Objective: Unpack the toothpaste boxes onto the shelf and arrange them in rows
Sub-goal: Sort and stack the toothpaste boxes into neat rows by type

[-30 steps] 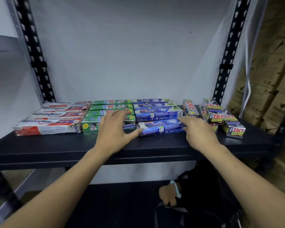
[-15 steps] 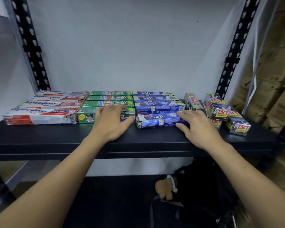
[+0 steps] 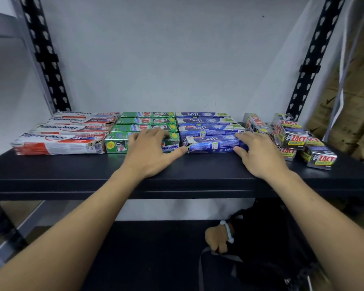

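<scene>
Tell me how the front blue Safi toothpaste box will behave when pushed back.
The long blue cardboard Safi box lies flat, so it probably slides rather than tips. Its ragged left end suggests thin card that dents easily. Pushed at one end, it may skew.

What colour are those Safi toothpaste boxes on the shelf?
The Safi boxes are blue with white lettering, clearest in the head view.
</scene>
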### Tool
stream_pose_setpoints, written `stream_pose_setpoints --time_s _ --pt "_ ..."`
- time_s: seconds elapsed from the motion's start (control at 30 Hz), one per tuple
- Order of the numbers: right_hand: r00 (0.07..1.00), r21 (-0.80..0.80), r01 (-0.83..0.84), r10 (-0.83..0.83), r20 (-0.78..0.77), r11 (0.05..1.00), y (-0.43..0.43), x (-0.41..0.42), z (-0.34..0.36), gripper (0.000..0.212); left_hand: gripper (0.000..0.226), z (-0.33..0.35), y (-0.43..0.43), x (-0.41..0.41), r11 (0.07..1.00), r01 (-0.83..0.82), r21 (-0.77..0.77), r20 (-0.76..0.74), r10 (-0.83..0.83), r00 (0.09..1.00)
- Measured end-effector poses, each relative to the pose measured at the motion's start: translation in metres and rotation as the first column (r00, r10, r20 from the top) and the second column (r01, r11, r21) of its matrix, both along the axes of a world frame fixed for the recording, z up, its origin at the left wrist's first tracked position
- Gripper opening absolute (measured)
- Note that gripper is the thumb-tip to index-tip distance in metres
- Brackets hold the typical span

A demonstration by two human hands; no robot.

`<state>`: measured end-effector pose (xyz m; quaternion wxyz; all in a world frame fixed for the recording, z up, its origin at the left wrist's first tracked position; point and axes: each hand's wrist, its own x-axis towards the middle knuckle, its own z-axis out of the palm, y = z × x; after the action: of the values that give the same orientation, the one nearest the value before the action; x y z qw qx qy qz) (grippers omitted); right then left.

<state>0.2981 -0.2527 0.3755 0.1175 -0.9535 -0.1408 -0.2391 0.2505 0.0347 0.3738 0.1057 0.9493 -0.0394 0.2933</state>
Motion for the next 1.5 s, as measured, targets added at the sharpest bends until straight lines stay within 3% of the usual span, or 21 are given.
stream_pose_setpoints --time_s 0.4,0.7,1.1,1.27,1.4,1.5 --pt "0.998 0.034 -0.027 0.025 0.051 0.999 0.002 0.006 0.003 0.055 0.07 0.003 -0.013 0.027 0.994 0.078 0.08 0.049 -0.082 0.995" --pt "0.999 0.101 -0.034 0.033 0.015 0.994 -0.002 0.017 -0.003 0.074 0.059 0.0 -0.013 0.03 0.989 0.12 0.085 0.102 -0.128 0.986" --pt "0.997 0.099 -0.032 0.025 0.07 0.995 -0.002 0.008 -0.003 0.058 0.057 0.0 -0.012 0.028 0.986 0.135 0.094 0.104 -0.144 0.984" --pt "0.967 0.102 -0.053 0.026 0.254 0.993 -0.002 -0.012 -0.003 0.036 0.054 0.004 -0.018 0.017 0.977 0.141 0.162 0.136 -0.163 0.977" --pt "0.865 0.1 0.067 -0.108 0.489 0.993 -0.024 -0.029 0.005 0.033 0.051 0.007 -0.035 0.007 0.963 0.207 0.171 0.169 -0.235 0.957" --pt "0.891 0.165 0.267 -0.309 0.332 0.949 -0.051 -0.031 0.025 0.043 0.051 0.007 -0.057 0.005 0.952 0.285 0.111 0.138 -0.299 0.944"
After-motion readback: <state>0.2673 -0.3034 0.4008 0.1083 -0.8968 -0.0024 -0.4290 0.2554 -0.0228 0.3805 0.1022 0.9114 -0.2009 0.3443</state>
